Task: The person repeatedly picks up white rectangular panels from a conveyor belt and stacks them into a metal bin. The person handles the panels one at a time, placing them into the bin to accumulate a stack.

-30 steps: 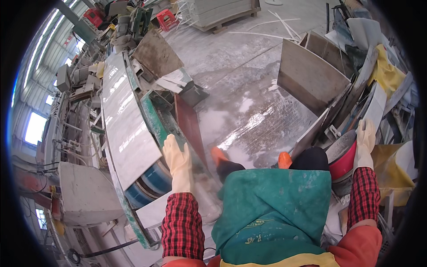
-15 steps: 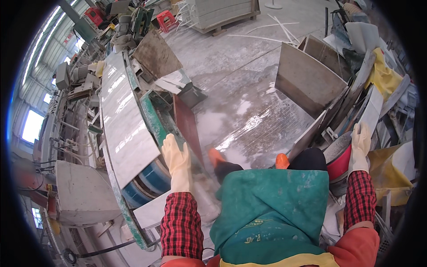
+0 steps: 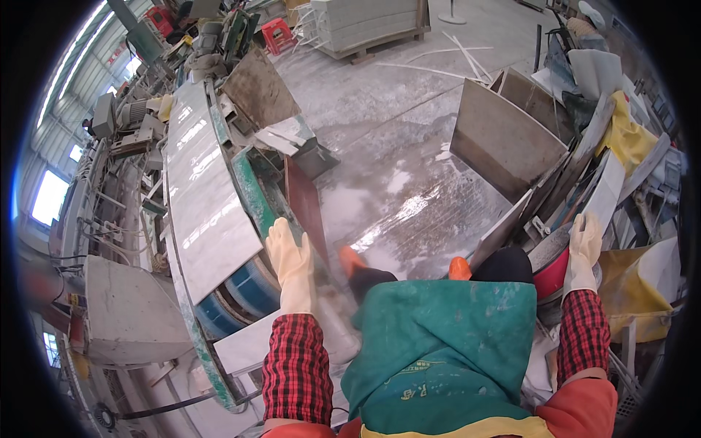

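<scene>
My left hand (image 3: pixel 290 257), in a cream rubber glove, is beside the green side rail (image 3: pixel 252 196) of the roller line, fingers stretched out and holding nothing. To its left a glossy white stone slab (image 3: pixel 204 190) lies along the line, its near end by the blue rollers (image 3: pixel 252 288). A second pale slab (image 3: pixel 244 343) shows nearer to me, partly behind my left sleeve. My right hand (image 3: pixel 584 244), in the same kind of glove, is just beside a red bucket (image 3: pixel 553 276). Its fingers point away from me, slightly bent, with nothing visible in them.
Wet concrete floor (image 3: pixel 409 212) stretches ahead. A brown box-like panel (image 3: pixel 504 139) and leaning boards stand at right, with a yellow cloth (image 3: pixel 629 139) over them. A dark red board (image 3: pixel 303 204) leans by the line. Stacked slabs (image 3: pixel 365 25) and a red stool (image 3: pixel 277 35) are far off.
My right hand has shifted slightly down and to the left, with its fingers a little more bent. My left hand stays almost where it was. The whole view has shifted slightly.
</scene>
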The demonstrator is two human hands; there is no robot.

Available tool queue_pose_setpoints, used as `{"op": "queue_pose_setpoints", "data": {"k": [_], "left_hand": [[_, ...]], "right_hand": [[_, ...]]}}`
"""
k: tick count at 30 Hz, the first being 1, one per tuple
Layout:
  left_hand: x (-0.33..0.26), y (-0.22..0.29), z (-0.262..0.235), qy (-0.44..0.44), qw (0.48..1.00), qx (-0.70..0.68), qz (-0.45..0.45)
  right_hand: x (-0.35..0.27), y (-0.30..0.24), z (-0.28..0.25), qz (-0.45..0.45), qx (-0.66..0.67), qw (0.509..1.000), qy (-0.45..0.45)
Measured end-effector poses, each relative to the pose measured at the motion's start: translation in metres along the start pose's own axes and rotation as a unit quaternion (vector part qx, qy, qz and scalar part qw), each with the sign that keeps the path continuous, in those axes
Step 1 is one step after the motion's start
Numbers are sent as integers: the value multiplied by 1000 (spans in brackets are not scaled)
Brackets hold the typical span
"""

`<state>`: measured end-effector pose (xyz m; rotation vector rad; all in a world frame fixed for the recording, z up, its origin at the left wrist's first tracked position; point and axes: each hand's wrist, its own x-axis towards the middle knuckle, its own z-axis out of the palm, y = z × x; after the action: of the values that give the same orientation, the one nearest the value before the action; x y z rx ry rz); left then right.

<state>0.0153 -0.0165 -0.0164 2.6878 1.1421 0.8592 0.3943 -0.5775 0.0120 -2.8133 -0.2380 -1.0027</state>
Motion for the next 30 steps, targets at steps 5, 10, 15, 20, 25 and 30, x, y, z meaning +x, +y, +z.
{"op": "queue_pose_setpoints", "data": {"k": [5, 10, 15, 20, 25, 30], "left_hand": [[0, -1, -1, 4, 1000, -6, -4], [-1, 0, -4, 12, 1000, -8, 4], [-1, -1, -3, 8, 1000, -4, -3], [-4, -11, 6, 45, 999, 14, 16], [-3, -5, -2, 39, 999, -14, 4], [-4, -7, -1, 47, 999, -26, -12]], "right_hand": [[-3, -12, -11, 16, 17, 999, -36], [-4, -2, -5, 7, 7, 998, -61], [-11, -5, -10, 32, -4, 996, -77], [-7, -29, -36, 80, -44, 983, -161], [-3, -23, -36, 241, -41, 942, -231], [1, 4, -16, 232, -39, 935, -265]]}}
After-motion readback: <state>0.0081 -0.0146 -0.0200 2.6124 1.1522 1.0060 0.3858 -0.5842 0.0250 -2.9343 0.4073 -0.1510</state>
